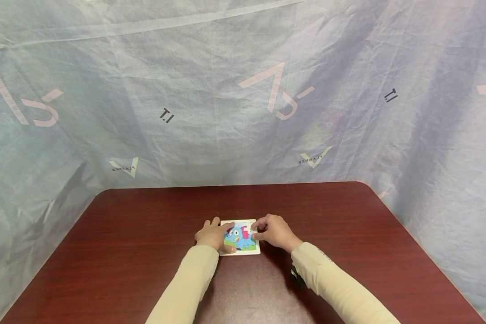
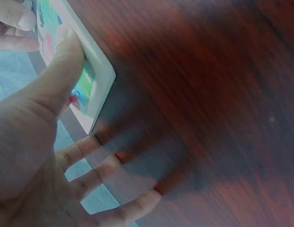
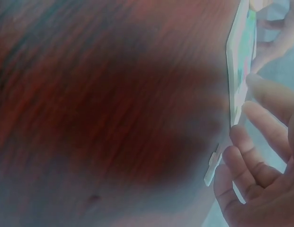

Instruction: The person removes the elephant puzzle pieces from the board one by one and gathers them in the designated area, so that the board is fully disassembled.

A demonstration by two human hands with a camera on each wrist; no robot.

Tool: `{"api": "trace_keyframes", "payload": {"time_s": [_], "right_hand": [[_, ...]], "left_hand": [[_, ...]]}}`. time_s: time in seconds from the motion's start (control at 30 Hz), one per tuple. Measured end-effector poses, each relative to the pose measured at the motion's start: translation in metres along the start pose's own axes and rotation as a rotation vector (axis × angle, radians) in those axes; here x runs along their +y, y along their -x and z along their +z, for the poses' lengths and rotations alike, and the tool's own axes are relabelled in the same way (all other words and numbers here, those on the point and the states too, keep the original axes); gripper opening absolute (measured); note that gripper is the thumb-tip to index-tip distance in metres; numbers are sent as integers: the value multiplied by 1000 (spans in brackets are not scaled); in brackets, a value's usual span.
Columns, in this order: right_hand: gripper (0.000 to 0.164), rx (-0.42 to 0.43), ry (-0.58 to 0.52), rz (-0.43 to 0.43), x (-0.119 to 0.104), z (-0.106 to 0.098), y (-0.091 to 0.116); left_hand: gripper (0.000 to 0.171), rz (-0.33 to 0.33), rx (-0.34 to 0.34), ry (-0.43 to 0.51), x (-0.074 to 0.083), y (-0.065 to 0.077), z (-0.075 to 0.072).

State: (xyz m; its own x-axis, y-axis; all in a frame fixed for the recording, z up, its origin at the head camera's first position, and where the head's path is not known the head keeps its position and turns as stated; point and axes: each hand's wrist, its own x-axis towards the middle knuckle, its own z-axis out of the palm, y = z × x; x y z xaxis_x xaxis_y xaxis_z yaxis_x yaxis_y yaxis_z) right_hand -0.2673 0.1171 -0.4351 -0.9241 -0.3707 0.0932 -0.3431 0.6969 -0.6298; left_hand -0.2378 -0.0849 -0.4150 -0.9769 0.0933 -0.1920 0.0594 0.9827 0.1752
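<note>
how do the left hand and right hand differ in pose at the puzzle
The left hand is at the left side of the puzzle; the right hand is at its right side.
The left hand's fingers are spread wide; the right hand's are bent and closer together.
The left hand's thumb lies over the picture; the right hand's thumb is at its right edge.
Both extend from pale sleeves.

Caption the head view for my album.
Left hand and right hand at a rectangular, white-framed cartoon puzzle on a red woodgrain table.
</note>
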Motion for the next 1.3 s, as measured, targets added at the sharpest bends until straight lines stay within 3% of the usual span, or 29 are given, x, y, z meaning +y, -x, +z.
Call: {"api": "trace_keyframes", "payload": {"time_s": [0.5,1.3], "right_hand": [[15,-4,97,-11,-9,2,-3],[24,18,184,-15,-10,4,-4]], "left_hand": [[79,3,10,-4,0,3,-2],[79,2,5,-10,1,4,-2]]}}
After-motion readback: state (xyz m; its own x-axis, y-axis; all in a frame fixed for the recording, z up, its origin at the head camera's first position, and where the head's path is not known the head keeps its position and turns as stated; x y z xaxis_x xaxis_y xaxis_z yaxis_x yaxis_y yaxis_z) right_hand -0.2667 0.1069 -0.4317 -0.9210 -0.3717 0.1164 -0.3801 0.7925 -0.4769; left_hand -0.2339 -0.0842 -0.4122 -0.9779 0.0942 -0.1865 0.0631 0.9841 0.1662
